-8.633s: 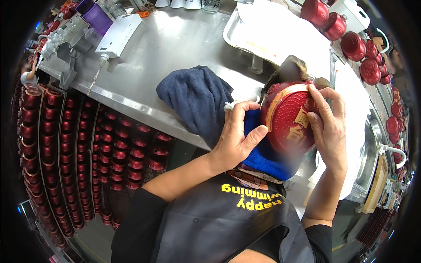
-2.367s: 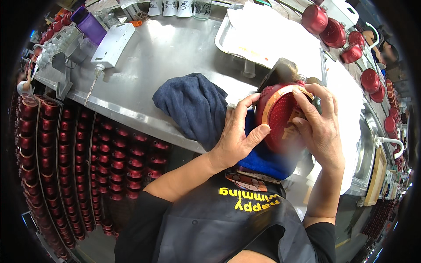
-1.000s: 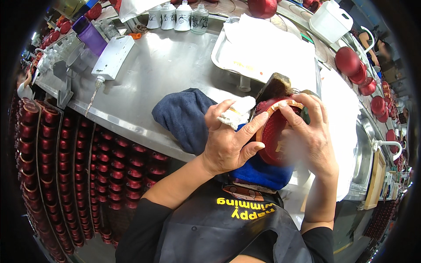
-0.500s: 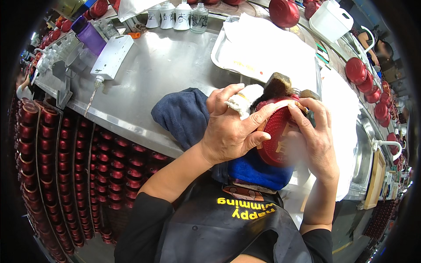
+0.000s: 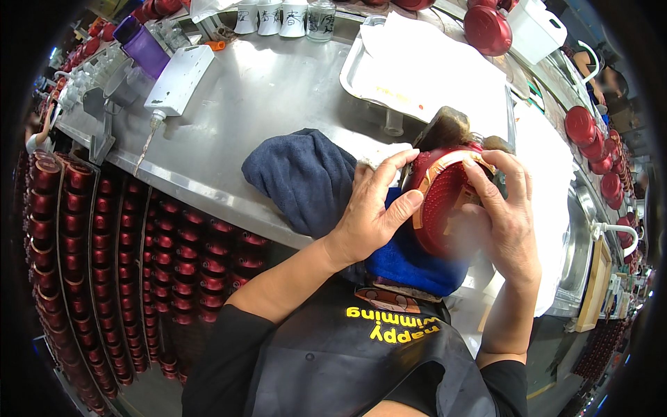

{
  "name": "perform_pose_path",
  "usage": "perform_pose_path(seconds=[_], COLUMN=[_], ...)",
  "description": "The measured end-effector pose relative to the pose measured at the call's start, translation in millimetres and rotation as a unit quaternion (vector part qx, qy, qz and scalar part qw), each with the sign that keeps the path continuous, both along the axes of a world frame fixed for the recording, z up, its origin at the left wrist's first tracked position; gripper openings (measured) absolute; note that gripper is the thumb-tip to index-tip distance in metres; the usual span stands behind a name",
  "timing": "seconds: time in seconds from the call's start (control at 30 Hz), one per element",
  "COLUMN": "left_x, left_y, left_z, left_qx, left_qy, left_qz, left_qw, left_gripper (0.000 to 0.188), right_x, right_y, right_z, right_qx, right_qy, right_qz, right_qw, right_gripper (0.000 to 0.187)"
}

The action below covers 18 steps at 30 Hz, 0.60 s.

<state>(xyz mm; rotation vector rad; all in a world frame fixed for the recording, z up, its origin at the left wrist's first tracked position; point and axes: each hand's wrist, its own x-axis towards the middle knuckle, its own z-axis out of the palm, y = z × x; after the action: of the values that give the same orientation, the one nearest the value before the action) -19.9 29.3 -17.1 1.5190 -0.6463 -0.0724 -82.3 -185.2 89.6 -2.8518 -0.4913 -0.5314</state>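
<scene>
Dark red dimpled lid (image 5: 441,208) with orange rim, navy towel (image 5: 302,177), bright blue cloth (image 5: 406,264)

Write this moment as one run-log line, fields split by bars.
left hand: on red lid | right hand: gripping lid rim | under lid: blue cloth | beside: dark towel on steel table
</scene>
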Motion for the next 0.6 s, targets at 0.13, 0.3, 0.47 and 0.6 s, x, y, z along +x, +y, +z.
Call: perform_pose_path(seconds=[0.13,0.3,0.47,0.6], left_x=[4,12,14,16], left_y=[-3,-7,-7,-7], left_z=[3,8,11,10], left_qx=[-0.022,0.017,0.022,0.014], left_qy=[0.034,0.038,0.012,0.024], left_qz=[-0.017,-0.02,-0.01,-0.02], left_qw=[0.999,0.999,1.0,0.999], left_gripper=[0.055,0.052,0.049,0.05], right_x=[0,-1,-1,-1], right_y=[1,1,-2,-2], right_z=[0,1,2,1], right_qx=[0.0,0.0,0.002,0.002], right_qy=[0.004,0.005,0.004,0.003], right_qz=[-0.002,0.0,-0.002,0.004], right_qw=[1.0,1.0,1.0,1.0], right_gripper=[0.057,0.055,0.053,0.053])
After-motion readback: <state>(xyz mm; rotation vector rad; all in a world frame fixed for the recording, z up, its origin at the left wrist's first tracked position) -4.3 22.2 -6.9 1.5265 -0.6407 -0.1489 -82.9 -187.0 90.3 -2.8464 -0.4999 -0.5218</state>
